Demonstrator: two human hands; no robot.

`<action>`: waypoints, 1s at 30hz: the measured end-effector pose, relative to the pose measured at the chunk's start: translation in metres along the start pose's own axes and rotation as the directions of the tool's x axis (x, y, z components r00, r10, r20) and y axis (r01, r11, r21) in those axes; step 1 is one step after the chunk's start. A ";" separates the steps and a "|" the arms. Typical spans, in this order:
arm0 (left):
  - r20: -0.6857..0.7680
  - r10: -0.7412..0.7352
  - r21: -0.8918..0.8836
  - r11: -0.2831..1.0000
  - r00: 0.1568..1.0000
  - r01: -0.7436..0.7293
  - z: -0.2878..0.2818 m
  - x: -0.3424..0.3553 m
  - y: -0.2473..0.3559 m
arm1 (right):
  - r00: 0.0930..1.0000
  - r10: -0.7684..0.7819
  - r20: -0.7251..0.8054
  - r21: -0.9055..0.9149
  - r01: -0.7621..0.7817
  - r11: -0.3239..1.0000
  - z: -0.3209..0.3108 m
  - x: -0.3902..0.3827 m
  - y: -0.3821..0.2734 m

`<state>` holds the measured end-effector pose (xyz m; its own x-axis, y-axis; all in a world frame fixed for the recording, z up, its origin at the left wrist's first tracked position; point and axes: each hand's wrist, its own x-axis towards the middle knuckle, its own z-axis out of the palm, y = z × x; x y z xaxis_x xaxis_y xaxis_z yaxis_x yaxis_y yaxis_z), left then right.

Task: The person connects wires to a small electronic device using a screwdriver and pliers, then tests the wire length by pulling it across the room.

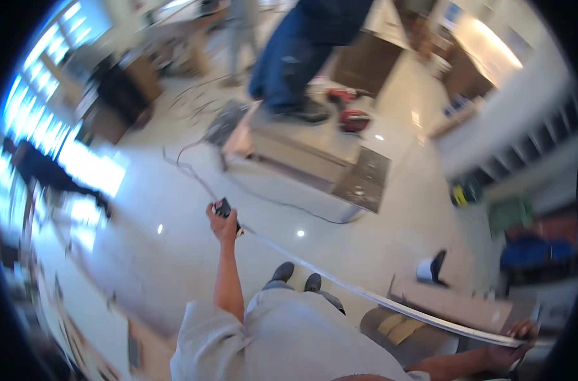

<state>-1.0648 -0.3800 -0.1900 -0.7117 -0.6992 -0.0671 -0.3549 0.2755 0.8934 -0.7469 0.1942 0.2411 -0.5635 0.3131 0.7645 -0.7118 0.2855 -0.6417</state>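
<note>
Out in front of me, my left hand (222,222) is closed around a black tape measure (223,207) with a reddish patch. A long, pale, narrow strip (340,281) runs from beside it, across my body, to the far lower right. Blur hides whether this is all tape blade or partly a separate white strip. My right hand (522,336) is wrapped around the strip's right end, with that arm stretched out low to the side. My two dark shoes (297,275) show on the floor below the strip.
Another person's blue-trousered leg (289,70) rests on a low wooden platform (302,143), beside a red power tool (352,114). Cables (289,204) trail over the tiled floor. Boards (451,305) lie at lower right. A second person (47,168) is at far left.
</note>
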 end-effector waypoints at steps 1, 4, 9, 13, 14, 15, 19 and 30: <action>-0.075 -0.024 0.012 1.000 0.997 0.025 -0.017 0.000 0.003 | 0.997 0.031 -0.069 0.026 -0.030 0.999 -0.009 0.002 0.024; -0.272 -0.057 0.038 0.997 0.961 0.070 -0.089 -0.005 -0.009 | 0.989 0.137 0.057 0.123 -0.143 0.982 -0.008 0.017 0.091; -0.528 -0.029 0.090 0.992 0.849 0.090 -0.181 -0.045 -0.033 | 0.949 0.312 -0.036 0.271 -0.291 0.917 -0.020 0.025 0.185; -0.628 -0.011 0.112 0.988 0.778 0.104 -0.228 -0.083 -0.048 | 0.925 0.375 0.057 0.371 -0.369 0.852 -0.018 0.026 0.245; -0.641 -0.008 0.108 0.989 0.768 0.101 -0.236 -0.095 -0.048 | 0.927 0.370 0.063 0.386 -0.365 0.848 -0.017 0.019 0.263; -0.636 -0.031 0.101 0.987 0.771 0.123 -0.240 -0.102 -0.040 | 0.908 0.415 0.067 0.397 -0.405 0.823 -0.014 0.018 0.270; -0.677 -0.001 0.140 0.981 0.736 0.130 -0.274 -0.120 -0.049 | 0.828 0.560 0.019 0.445 -0.509 0.737 0.007 -0.002 0.305; -0.674 -0.055 0.033 0.994 0.736 0.105 -0.333 0.013 -0.078 | 0.801 0.594 -0.080 0.434 -0.508 0.744 0.107 -0.048 0.285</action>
<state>-0.8442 -0.6301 -0.1127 -0.0958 -0.9750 0.2006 -0.4471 0.2222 0.8664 -0.9678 0.1636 0.0283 -0.8402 0.4928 0.2261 -0.4252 -0.3400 -0.8388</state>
